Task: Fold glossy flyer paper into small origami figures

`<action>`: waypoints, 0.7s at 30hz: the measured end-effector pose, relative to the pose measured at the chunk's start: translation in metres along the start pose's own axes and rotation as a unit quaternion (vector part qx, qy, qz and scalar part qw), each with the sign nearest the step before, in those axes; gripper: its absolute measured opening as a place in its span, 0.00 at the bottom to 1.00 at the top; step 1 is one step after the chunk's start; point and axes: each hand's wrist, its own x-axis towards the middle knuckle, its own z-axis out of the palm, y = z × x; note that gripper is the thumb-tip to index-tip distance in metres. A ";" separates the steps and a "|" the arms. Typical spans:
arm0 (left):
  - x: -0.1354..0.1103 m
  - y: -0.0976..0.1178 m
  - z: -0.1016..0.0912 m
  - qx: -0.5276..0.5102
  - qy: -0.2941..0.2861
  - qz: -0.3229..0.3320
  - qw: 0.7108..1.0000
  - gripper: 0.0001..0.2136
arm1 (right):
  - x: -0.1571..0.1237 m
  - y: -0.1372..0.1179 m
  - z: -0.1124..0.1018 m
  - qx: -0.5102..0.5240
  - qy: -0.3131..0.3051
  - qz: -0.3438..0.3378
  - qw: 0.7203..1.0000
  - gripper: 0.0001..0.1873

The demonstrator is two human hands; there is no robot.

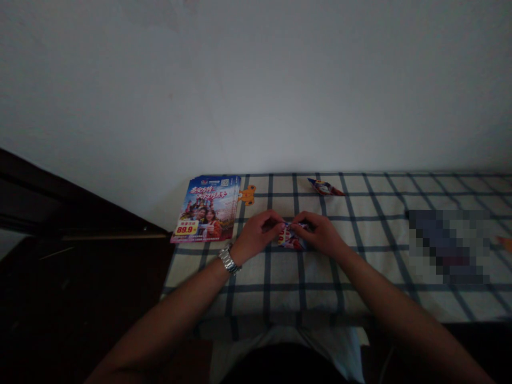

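Between my hands is a small folded piece of printed flyer paper (293, 242), red, blue and white, low over the checked cloth. My left hand (259, 232), with a metal watch on its wrist, pinches its left upper edge between thumb and fingers. On the other side my right hand (320, 232) pinches the right upper edge. The fingertips of both hands nearly meet at the top. Some of the paper is hidden behind the fingers. Farther back lies a pointed, folded paper piece (325, 188) in similar colours. To the left rests a stack of glossy flyers (208, 210).
A blue-and-white checked cloth (372, 266) covers the table, which meets a pale wall (256, 90) at the back. An orange bear-shaped figure (247, 195) is beside the flyers. On the right lies a dark blurred-out object (446, 248). The table's left edge drops to a dark floor.
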 end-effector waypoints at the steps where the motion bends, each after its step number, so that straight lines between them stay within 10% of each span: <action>1: 0.000 0.000 0.000 0.000 0.005 -0.001 1.000 0.10 | 0.000 0.000 0.000 0.005 0.001 0.006 1.000 0.11; 21: 0.002 -0.004 -0.007 0.004 0.059 0.022 0.998 0.10 | 0.003 0.005 -0.003 0.067 0.053 0.022 0.996 0.15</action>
